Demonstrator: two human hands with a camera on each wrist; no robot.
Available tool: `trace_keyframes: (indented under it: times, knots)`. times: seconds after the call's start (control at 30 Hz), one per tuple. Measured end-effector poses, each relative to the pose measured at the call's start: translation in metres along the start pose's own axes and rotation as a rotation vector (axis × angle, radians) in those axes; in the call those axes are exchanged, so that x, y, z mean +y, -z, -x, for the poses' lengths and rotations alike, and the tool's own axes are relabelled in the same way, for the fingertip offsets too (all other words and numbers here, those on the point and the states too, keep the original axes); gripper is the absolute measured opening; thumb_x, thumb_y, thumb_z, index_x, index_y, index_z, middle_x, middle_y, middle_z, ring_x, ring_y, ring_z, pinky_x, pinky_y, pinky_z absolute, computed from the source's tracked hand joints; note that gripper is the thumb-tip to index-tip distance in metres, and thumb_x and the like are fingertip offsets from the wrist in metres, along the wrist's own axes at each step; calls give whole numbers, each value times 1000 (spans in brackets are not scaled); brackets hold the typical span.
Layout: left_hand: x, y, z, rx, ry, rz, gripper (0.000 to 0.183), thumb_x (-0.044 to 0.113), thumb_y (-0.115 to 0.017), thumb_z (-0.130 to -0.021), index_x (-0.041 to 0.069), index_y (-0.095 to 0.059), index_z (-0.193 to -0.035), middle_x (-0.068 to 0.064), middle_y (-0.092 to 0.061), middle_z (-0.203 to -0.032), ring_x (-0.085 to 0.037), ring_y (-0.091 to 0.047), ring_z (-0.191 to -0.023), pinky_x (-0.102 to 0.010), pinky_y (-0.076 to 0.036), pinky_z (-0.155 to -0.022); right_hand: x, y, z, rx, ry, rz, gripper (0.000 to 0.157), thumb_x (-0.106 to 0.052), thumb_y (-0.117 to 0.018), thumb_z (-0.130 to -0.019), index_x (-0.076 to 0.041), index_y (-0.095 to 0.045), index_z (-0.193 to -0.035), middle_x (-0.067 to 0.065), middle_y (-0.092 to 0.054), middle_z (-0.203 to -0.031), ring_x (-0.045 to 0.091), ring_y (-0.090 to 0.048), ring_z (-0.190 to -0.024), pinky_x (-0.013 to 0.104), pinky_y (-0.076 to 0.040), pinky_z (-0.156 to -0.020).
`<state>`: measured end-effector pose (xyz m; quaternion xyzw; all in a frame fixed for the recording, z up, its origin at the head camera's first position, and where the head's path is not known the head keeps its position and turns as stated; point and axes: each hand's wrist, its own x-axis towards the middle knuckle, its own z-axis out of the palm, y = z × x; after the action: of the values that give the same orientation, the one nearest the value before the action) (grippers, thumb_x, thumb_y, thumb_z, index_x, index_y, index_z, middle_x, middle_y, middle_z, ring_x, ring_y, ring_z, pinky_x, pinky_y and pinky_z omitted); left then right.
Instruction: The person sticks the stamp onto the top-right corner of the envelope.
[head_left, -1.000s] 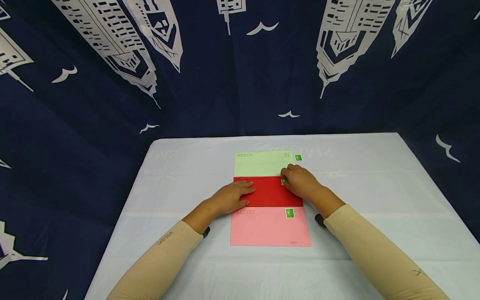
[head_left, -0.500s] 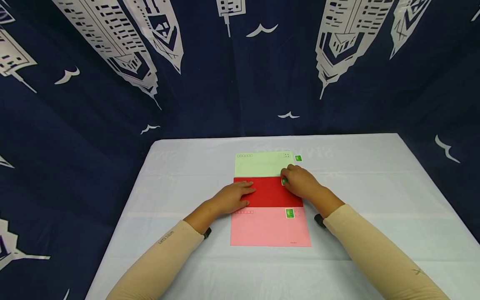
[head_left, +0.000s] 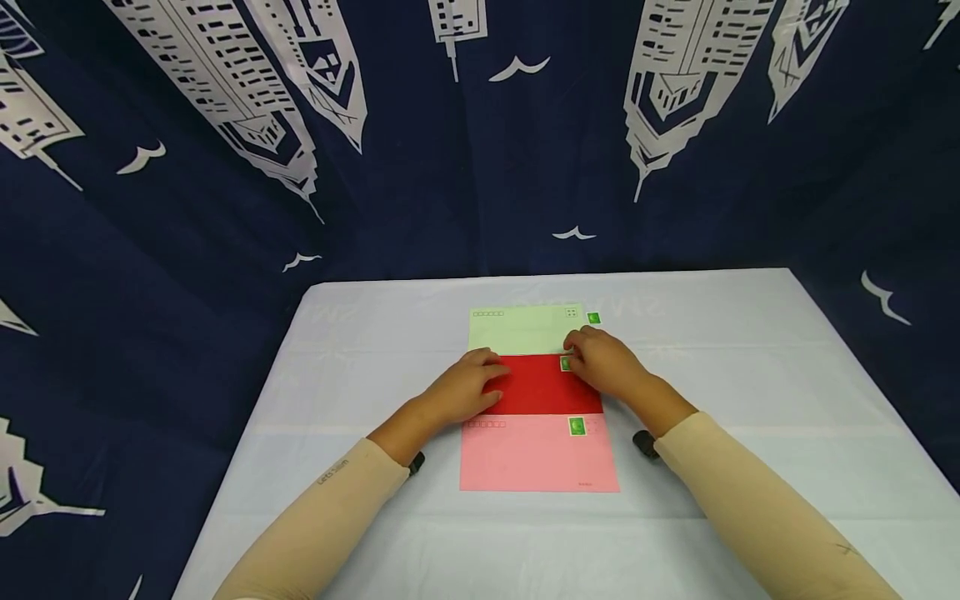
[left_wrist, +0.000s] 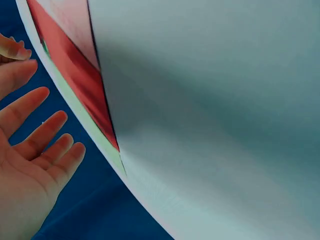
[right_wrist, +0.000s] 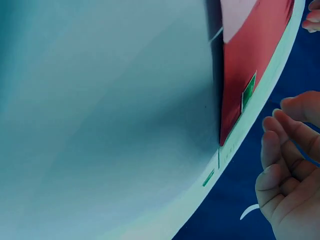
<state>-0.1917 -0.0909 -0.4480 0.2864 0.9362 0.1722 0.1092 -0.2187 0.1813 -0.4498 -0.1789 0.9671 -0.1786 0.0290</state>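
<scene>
Three envelopes lie in a column, overlapping or edge to edge: light green (head_left: 517, 327) at the back, red (head_left: 536, 387) in the middle, pink (head_left: 528, 462) in front. Over the red envelope's left end hovers my left hand (head_left: 459, 390), fingers spread; the left wrist view shows it raised. My right hand (head_left: 609, 362) is above the red envelope's upper right corner, fingers loosely bent and holding nothing. A green stamp (right_wrist: 248, 93) sits on that corner, partly covered by the hand in the head view. Another stamp (head_left: 577, 427) is on the pink envelope.
One loose green stamp (head_left: 594, 318) lies just right of the green envelope. Everything rests on a white-covered table (head_left: 360, 367). Behind it hangs a dark blue cloth (head_left: 420, 208) printed with buildings and birds.
My left hand has lifted off the red envelope, its fingers rising slightly. My right hand has come up a little from the stamp, which stays on the red envelope.
</scene>
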Motion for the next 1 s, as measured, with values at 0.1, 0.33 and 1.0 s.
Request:
trace_keyframes:
  times: [0.1,0.33,1.0]
  knots:
    - [0,3,0,42,1,11,43,25,-62,-100,13,-61,-141,-8,-52,-148,-25,-41,-145,-38,-39,-121,0,3,4,24,-10,-32,22,-13,-63,-95,-2,-67,-114,8,-63,-93,19,-57,-83,34,-54,-75]
    - [-2,7,0,122,21,41,40,25,-61,-101,14,-63,-139,-5,-56,-146,-23,-48,-140,-38,-44,-117,2,8,12,85,-14,-80,23,-13,-60,-97,-2,-67,-117,10,-66,-101,21,-60,-86,36,-54,-77]
    - [-15,16,-18,169,42,54,44,24,-58,-102,15,-57,-145,-5,-51,-154,-23,-45,-145,-40,-40,-120,22,8,14,155,-143,-189,29,-14,-55,-99,-1,-63,-124,17,-62,-117,32,-61,-105,49,-53,-93]
